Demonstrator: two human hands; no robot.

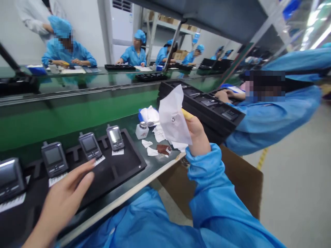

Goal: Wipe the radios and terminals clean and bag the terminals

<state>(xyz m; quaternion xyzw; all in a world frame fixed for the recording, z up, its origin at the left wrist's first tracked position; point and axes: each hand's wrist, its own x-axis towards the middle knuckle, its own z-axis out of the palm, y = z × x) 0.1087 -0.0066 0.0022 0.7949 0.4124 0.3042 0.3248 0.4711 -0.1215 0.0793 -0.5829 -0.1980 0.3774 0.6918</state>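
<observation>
Head camera showed us at the edge of a workbench, both of our sleeves in blue. Our right hand (198, 136) was raised above the bench edge and clenched on a white sheet (173, 119). The sheet was pinched between thumb and fingers, so the paper stood up and fanned out to the left of the hand. A yellow tip (186, 113) poked out just above the fingers, and we could not tell what it belonged to.

Our left hand (66, 198) was released, fingers stretched flat and holding nothing, low over the near part of the black tray (121, 167). Its fingertips lay just beside the grey device (89, 145), and we could not tell whether they touched it. That device stood upright in a row with three others along the tray's far side, each with a small screen and a white label at its foot.

Between the tray and the raised sheet stood a small white bottle (141, 131), with crumpled wipes (150, 114) behind it and a brown scrap (163, 148) near the bench edge. A stack of trays (207, 106) sat to the right, where a co-worker's hand (222, 95) rested. The green belt (77, 113) ran behind the tray, and a cardboard box (240, 179) stood below our right arm.
</observation>
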